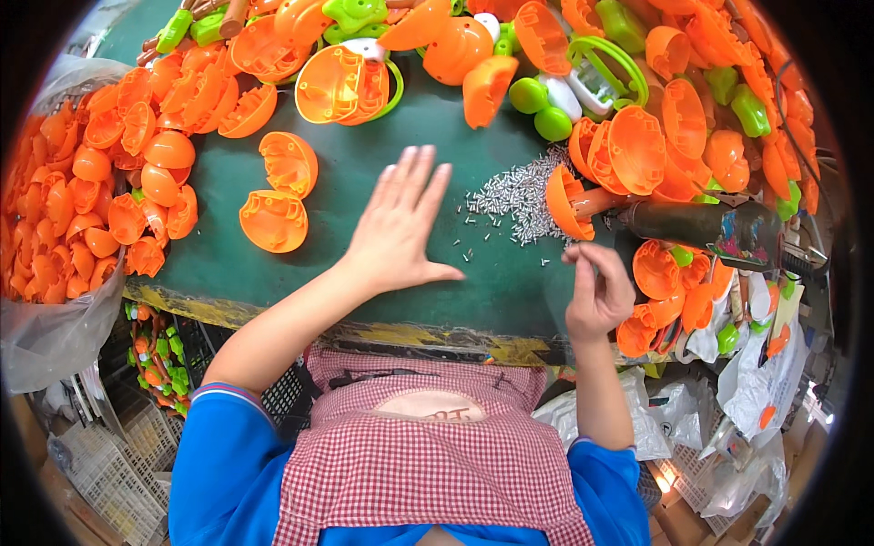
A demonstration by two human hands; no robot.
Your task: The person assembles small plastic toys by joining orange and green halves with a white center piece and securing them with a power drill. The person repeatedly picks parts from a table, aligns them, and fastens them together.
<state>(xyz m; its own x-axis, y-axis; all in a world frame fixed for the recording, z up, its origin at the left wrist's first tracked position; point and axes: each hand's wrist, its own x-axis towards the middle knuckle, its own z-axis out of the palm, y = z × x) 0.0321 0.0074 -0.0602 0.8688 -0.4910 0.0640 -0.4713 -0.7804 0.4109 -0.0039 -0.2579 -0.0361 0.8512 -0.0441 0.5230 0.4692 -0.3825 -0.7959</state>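
screws (519, 198), apparently being picked, lie near the right hand (599, 296), fingertips together, contents untellable; left hand (396, 241) spread, unladen; next probably calls for steadying a shell (273, 221).

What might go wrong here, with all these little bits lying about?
Scattering: the small silvery metal pieces lie loose on the green table, some strays near the right hand; a careless sweep might spread them or send some over the edge.

Mixing: an orange shell sits against that pile, so pieces could get caught in it.

Knocking: the left hand, spread open, could bump the two orange half-shells beside it.
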